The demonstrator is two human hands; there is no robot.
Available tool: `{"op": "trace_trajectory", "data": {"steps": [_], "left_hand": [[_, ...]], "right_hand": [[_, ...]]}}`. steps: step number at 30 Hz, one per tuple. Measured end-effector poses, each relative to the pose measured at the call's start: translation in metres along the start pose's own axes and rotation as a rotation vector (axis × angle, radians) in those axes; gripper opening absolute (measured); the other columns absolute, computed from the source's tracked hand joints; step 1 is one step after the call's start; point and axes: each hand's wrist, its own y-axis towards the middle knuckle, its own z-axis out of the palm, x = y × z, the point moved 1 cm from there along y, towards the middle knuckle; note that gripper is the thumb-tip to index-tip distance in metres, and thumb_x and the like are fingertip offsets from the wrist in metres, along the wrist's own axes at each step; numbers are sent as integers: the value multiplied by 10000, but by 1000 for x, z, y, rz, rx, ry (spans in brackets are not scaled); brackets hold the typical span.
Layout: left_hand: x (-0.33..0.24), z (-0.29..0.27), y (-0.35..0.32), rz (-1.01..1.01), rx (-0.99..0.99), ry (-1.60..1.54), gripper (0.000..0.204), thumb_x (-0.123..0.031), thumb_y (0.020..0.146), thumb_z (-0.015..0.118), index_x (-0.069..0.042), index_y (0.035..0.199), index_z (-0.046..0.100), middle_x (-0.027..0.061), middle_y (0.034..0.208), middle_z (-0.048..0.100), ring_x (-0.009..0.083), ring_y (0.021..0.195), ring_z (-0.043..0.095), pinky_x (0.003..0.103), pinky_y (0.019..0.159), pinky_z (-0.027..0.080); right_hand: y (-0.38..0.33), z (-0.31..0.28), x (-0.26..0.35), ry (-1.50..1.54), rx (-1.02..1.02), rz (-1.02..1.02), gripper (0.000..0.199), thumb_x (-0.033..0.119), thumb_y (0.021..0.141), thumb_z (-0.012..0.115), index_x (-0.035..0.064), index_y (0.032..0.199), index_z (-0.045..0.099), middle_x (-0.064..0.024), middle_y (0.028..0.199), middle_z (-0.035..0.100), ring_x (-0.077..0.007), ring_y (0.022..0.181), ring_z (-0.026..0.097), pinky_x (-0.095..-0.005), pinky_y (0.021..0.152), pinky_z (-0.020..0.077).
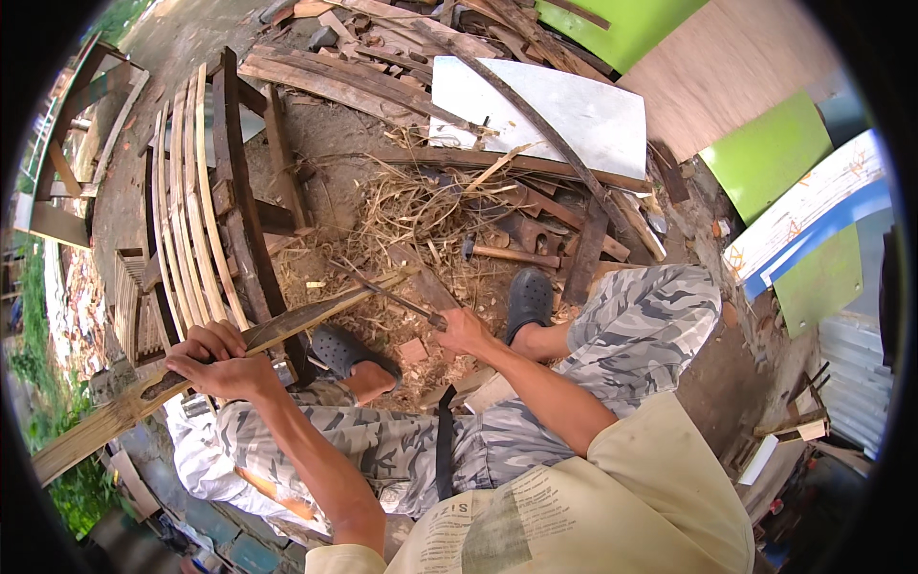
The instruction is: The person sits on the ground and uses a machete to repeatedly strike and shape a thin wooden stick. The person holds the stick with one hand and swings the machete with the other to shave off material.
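The left hand (pixel 218 362) has its fingers wrapped around a long, flat yellow-brown wooden strip (pixel 316 318), and the right hand (pixel 462 332) has its fingers closed around the dark handle of a thin, long-bladed knife (pixel 387 295). The strip slants from the near left up to the middle, and the blade crosses it close to its far end; I cannot tell if they touch. That far end pokes out over the brown dirt ground (pixel 335 206), where there is a bit of room beside a big messy pile of straw-coloured shavings (pixel 411 206). On the left, a dark brown wooden frame with pale long slats (pixel 196 210) stands close to the strip. On the right of the pile lies a hammer with a dark head and a brown wooden handle (pixel 516 255), near a dark grey rubber shoe (pixel 531 297). Farther back is a big white flat board (pixel 574 115). The strip's near left end runs into the round black rim, and small things at the near right are too dim to make out.
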Motion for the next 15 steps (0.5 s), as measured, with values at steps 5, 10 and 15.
{"op": "trace_trajectory", "data": {"steps": [5,10,15], "left_hand": [[0,-7,1,6,33,-2,490,-462,1037,334,-157,658,277,-28,510,221,73,391,197,236,372,175],[5,-11,6,2,20,-26,483,-454,1041,321,-161,659,279,-30,505,213,72,393,199,234,372,176],[0,-3,1,-25,48,-36,478,-441,1044,311,-161,659,274,-28,504,212,74,392,188,232,375,181]], "right_hand": [[5,-15,1,-12,123,141,311,236,747,651,-43,885,662,-272,695,635,-410,710,663,-455,702,535],[-6,-11,29,-116,10,33,292,215,739,648,-29,895,678,-283,731,642,-440,737,656,-473,705,534],[0,2,-3,-43,5,178,297,211,748,631,-38,899,687,-280,776,656,-447,788,664,-498,755,528]]}}
